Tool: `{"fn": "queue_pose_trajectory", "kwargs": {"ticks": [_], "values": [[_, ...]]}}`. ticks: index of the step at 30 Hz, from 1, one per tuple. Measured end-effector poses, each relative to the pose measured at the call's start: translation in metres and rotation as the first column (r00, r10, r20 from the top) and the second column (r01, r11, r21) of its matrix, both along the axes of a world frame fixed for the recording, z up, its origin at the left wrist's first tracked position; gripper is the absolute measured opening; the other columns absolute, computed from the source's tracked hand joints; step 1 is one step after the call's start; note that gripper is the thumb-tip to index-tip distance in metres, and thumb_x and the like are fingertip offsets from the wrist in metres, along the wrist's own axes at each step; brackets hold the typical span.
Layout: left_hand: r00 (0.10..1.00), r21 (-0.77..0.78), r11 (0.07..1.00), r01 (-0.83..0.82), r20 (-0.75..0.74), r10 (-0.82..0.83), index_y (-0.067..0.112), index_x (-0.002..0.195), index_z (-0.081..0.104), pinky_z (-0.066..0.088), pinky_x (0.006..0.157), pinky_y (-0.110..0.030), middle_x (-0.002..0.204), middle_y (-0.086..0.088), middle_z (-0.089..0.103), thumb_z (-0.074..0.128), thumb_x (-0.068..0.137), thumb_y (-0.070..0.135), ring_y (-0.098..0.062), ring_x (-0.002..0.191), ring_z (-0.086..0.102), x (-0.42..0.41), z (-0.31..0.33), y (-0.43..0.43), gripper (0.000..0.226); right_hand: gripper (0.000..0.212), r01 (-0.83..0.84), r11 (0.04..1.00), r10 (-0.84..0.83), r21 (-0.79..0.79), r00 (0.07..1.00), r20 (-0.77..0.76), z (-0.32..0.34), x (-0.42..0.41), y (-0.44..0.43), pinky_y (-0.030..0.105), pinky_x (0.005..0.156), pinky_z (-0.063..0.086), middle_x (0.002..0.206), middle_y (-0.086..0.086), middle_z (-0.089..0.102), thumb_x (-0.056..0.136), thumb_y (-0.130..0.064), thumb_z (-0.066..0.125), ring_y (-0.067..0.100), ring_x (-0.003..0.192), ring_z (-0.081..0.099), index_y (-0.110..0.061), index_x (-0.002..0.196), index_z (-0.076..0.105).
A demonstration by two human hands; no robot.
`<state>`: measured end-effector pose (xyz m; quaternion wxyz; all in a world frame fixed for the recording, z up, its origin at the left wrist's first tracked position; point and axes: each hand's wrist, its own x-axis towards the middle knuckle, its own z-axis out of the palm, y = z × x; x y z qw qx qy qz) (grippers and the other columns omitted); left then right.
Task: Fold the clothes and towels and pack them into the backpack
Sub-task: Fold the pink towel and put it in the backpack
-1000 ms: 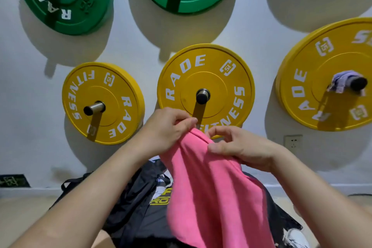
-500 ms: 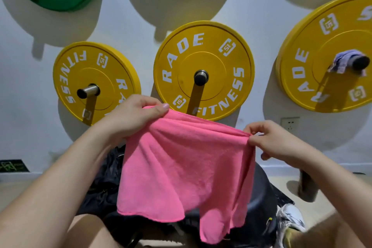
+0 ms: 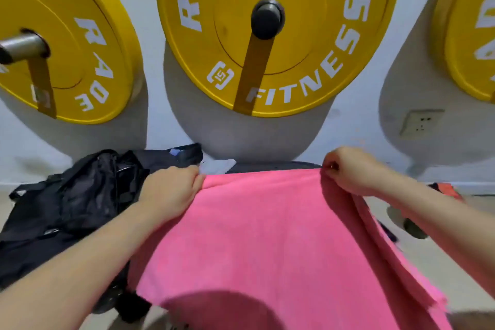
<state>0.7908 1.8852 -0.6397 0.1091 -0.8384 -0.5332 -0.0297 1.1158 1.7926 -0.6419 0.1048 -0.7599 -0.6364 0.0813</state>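
Now pink towel (image 3: 267,236) stretched between hands; left fingers (image 3: 187,177), right fingers (image 3: 332,166) pinch far corners.

A pink towel (image 3: 267,236) is spread wide, its far edge taut between the left hand (image 3: 171,190) and the right hand (image 3: 348,169), each pinching a corner. Below the right fingers its side hangs in folds. A crumpled black backpack (image 3: 80,195) lies just left of the left fingers.

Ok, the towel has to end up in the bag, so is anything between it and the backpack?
Nothing visible does. The pink towel, held by the left hand and right hand, is right beside the black backpack; only the left forearm crosses between.
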Motion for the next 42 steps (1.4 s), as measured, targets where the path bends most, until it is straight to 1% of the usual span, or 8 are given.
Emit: {"fn": "queue_pose_trajectory", "kwargs": {"ticks": [6, 13, 20, 23, 27, 33, 38, 42], "values": [[0.977, 0.022, 0.999, 0.049, -0.208, -0.043, 0.01, 0.058, 0.054, 0.017, 0.046, -0.016, 0.036, -0.007, 0.044, 0.09, 0.05, 0.008, -0.024, 0.027, 0.045, -0.005, -0.1, 0.078, 0.037, 0.012, 0.165, 0.986, -0.165, -0.013, 0.985, -0.055, -0.127, 0.001, 0.068, 0.036, 0.068, 0.043, 0.099, 0.011, 0.069, 0.088, -0.015, 0.05, 0.034, 0.094, 0.062, -0.016, 0.088, 0.062], [0.947, 0.032, 0.997, -0.075, -0.311, 0.082, 0.01, 0.08, 0.059, 0.015, 0.051, -0.021, 0.065, -0.006, 0.063, 0.073, 0.065, 0.011, -0.026, 0.06, 0.061, 0.002, -0.13, 0.112, 0.02, 0.017, 0.113, 0.993, -0.116, -0.025, 0.959, -0.259, -0.16, -0.007, 0.098, 0.033, 0.07, 0.045, 0.089, 0.005, 0.065, 0.091, -0.035, 0.056, 0.029, 0.088, 0.06, -0.02, 0.096, 0.062], [0.962, -0.038, 0.964, 0.262, 0.09, -0.258, 0.018, 0.088, 0.061, 0.042, 0.043, -0.032, 0.084, -0.003, 0.057, 0.072, 0.065, 0.012, -0.027, 0.066, 0.057, 0.088, -0.182, 0.082, 0.026, 0.067, 0.012, 0.84, -0.078, -0.542, 0.992, -0.099, -0.136, -0.017, 0.036, 0.037, 0.083, 0.047, 0.106, -0.004, 0.032, 0.066, -0.06, 0.072, 0.023, 0.103, 0.047, -0.03, 0.113, 0.035], [0.922, -0.218, 0.937, 0.274, 0.338, -0.191, 0.028, 0.12, 0.059, 0.054, 0.059, -0.038, 0.107, -0.001, 0.058, 0.055, 0.077, 0.03, -0.024, 0.075, 0.063, 0.112, -0.206, 0.063, 0.043, 0.05, 0.093, 0.907, -0.133, -0.411, 0.989, -0.069, -0.149, -0.035, 0.021, 0.036, 0.076, 0.044, 0.111, 0.0, 0.03, 0.079, -0.043, 0.063, 0.024, 0.109, 0.042, -0.024, 0.115, 0.033], [0.791, -0.312, 0.919, 0.24, 0.612, 0.001, 0.03, 0.091, 0.07, 0.046, 0.068, -0.03, 0.092, 0.008, 0.051, 0.062, 0.086, 0.031, -0.01, 0.074, 0.054, 0.129, -0.207, 0.059, 0.009, 0.029, 0.155, 0.959, -0.143, -0.236, 0.987, 0.071, -0.157, -0.027, 0.013, 0.031, 0.061, 0.032, 0.114, 0.001, 0.038, 0.088, -0.014, 0.045, 0.023, 0.106, 0.045, -0.02, 0.114, 0.037], [0.833, -0.32, 0.947, 0.036, 0.533, 0.148, 0.017, 0.087, 0.054, 0.041, 0.076, -0.041, 0.092, -0.007, 0.063, 0.044, 0.098, 0.025, -0.032, 0.09, 0.057, 0.128, -0.199, 0.084, 0.017, 0.01, 0.233, 0.968, -0.237, -0.098, 0.971, -0.033, -0.153, 0.018, 0.014, 0.032, 0.06, 0.033, 0.084, -0.002, 0.051, 0.082, -0.017, 0.052, 0.024, 0.087, 0.056, -0.022, 0.081, 0.043], [0.902, -0.212, 0.977, 0.032, 0.426, 0.064, 0.017, 0.088, 0.056, 0.04, 0.072, -0.039, 0.091, -0.003, 0.062, 0.047, 0.097, 0.03, -0.033, 0.091, 0.056, 0.139, -0.185, 0.094, 0.018, 0.016, 0.413, 0.873, -0.464, -0.26, 0.534, -0.707, -0.151, 0.07, 0.026, 0.018, 0.043, 0.033, 0.055, -0.006, 0.053, 0.078, -0.003, 0.067, 0.007, 0.046, 0.044, -0.014, 0.069, 0.059], [0.862, -0.252, 0.959, 0.126, 0.506, 0.02, 0.013, 0.087, 0.057, 0.041, 0.071, -0.04, 0.078, -0.004, 0.064, 0.052, 0.095, 0.022, -0.033, 0.084, 0.056, 0.156, -0.185, 0.097, 0.012, 0.015, 0.506, 0.8, -0.529, -0.323, 0.34, -0.777, -0.158, 0.085, 0.037, 0.014, 0.037, 0.03, 0.057, -0.001, 0.052, 0.082, 0.002, 0.063, 0.008, 0.044, 0.042, -0.012, 0.078, 0.058]]}}
